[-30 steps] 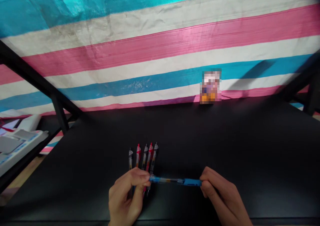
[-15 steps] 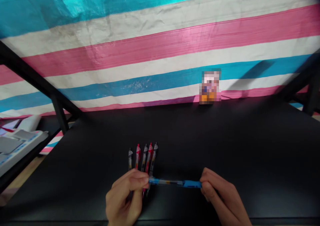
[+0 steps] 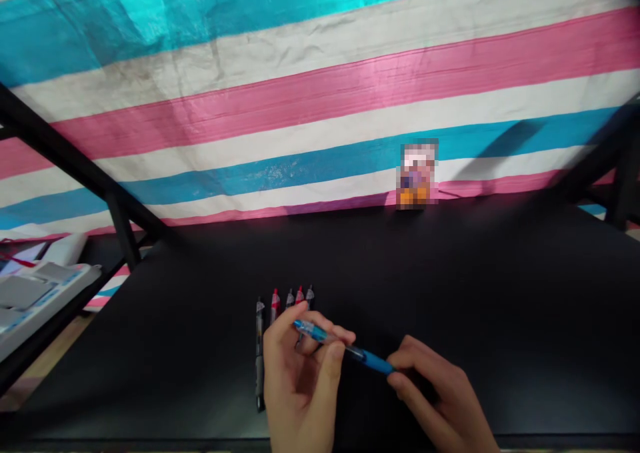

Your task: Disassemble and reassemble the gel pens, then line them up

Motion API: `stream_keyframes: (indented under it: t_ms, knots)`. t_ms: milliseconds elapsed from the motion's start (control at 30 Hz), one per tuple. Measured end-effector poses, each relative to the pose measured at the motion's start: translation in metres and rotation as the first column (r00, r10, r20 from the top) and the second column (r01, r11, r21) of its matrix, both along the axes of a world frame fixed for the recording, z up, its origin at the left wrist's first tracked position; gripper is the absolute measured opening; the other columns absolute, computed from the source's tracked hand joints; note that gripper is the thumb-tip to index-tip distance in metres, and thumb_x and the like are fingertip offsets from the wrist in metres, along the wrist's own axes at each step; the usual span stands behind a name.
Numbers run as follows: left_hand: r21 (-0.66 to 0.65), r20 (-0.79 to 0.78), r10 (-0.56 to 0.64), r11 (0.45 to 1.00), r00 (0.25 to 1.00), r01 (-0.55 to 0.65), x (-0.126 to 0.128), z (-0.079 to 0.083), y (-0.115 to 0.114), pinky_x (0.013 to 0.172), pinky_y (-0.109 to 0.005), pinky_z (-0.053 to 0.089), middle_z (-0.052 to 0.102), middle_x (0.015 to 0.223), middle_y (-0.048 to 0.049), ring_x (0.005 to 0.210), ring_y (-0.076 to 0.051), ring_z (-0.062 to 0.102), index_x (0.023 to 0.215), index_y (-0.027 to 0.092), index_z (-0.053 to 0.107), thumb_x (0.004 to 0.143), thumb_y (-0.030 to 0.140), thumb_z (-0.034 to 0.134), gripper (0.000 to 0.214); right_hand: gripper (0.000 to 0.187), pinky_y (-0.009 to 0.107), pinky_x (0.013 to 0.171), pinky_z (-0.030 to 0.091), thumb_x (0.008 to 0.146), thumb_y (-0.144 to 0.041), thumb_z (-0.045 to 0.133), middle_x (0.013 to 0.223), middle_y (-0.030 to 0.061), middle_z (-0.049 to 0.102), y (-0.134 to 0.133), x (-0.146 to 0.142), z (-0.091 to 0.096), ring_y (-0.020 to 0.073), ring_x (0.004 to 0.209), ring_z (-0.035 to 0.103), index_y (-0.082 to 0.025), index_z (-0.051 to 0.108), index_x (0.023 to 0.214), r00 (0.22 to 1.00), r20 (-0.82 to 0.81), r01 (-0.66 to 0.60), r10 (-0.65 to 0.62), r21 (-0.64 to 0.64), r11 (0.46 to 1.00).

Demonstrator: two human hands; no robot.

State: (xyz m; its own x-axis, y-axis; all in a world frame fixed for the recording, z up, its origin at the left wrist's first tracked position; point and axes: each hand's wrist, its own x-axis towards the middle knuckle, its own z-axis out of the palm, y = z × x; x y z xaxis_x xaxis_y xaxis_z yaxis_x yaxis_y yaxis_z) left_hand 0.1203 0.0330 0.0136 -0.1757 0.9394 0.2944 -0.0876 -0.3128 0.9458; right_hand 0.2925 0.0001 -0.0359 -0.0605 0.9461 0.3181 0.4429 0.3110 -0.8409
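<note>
Both my hands hold a blue-and-clear retractable pen (image 3: 340, 343) above the black table (image 3: 475, 286). My left hand (image 3: 300, 379) pinches its clear end between thumb and fingers. My right hand (image 3: 435, 393) grips the blue end. The pen slants down to the right. Just beyond and under my left hand lies a row of several black-and-red pens (image 3: 285, 309), side by side with their tips pointing away from me. My left hand hides most of their barrels, and only the leftmost pen (image 3: 259, 359) shows along much of its length.
A small pixelated packet (image 3: 417, 176) stands at the table's far edge against a pink, white and blue striped tarp (image 3: 320, 106). Black metal frame bars (image 3: 75, 166) run along the left side. A white device (image 3: 35, 296) sits at the lower left, beyond the table.
The blue pen has tilted, with its clear end raised and swung away from me. My left hand has moved right and forward over the row of pens, covering more of them.
</note>
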Motion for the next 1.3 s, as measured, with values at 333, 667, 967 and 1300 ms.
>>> stream_keyframes:
  t_ms: [333, 667, 967, 1300]
  knots:
    - [0.059, -0.018, -0.134, 0.989, 0.991, 0.135, -0.024, 0.027, 0.041, 0.075, -0.026, 0.069, 0.076, 0.101, 0.0021, 0.075, -0.012, 0.078, 0.129, 0.031, 0.059, 0.093, 0.008, 0.072, 0.045, 0.02, 0.026, 0.057, 0.044, 0.104, -0.031, 0.057, 0.07, -0.001, 0.057, -0.005, -0.007, -0.007, 0.0168, 0.062, 0.057, -0.025, 0.074, 0.096, 0.972, -0.19, 0.123, -0.138, -0.091, 0.988]
    - [0.114, -0.091, -0.17, 0.977, 0.981, 0.18, -0.054, 0.058, 0.087, 0.069, -0.024, 0.068, 0.079, 0.093, 0.0018, 0.069, -0.015, 0.08, 0.114, 0.023, 0.064, 0.079, 0.006, 0.082, 0.043, 0.024, 0.026, 0.056, 0.045, 0.104, -0.031, 0.055, 0.068, -0.0012, 0.058, -0.005, -0.01, -0.003, 0.0158, 0.059, 0.055, -0.024, 0.073, 0.091, 0.965, -0.202, 0.147, -0.167, -0.107, 0.983]
    - [-0.21, -0.005, -0.451, 0.873, 0.892, 0.44, -0.044, 0.045, 0.1, 0.062, -0.026, 0.066, 0.076, 0.09, 0.0011, 0.065, -0.016, 0.078, 0.111, 0.021, 0.059, 0.077, 0.016, 0.087, 0.045, 0.025, 0.025, 0.056, 0.045, 0.105, -0.035, 0.056, 0.068, -0.0015, 0.059, -0.005, -0.009, -0.003, 0.0152, 0.059, 0.057, -0.024, 0.073, 0.09, 0.962, -0.192, 0.176, -0.196, -0.118, 0.977]
    - [-0.374, 0.044, -0.526, 0.779, 0.849, 0.503, -0.05, 0.024, 0.102, 0.059, -0.026, 0.063, 0.075, 0.087, -0.0008, 0.064, -0.017, 0.077, 0.102, 0.019, 0.06, 0.073, 0.02, 0.092, 0.043, 0.027, 0.026, 0.057, 0.046, 0.106, -0.035, 0.055, 0.068, -0.0004, 0.06, -0.005, -0.009, -0.003, 0.0155, 0.058, 0.056, -0.024, 0.073, 0.09, 0.971, -0.161, 0.161, -0.178, -0.114, 0.98]
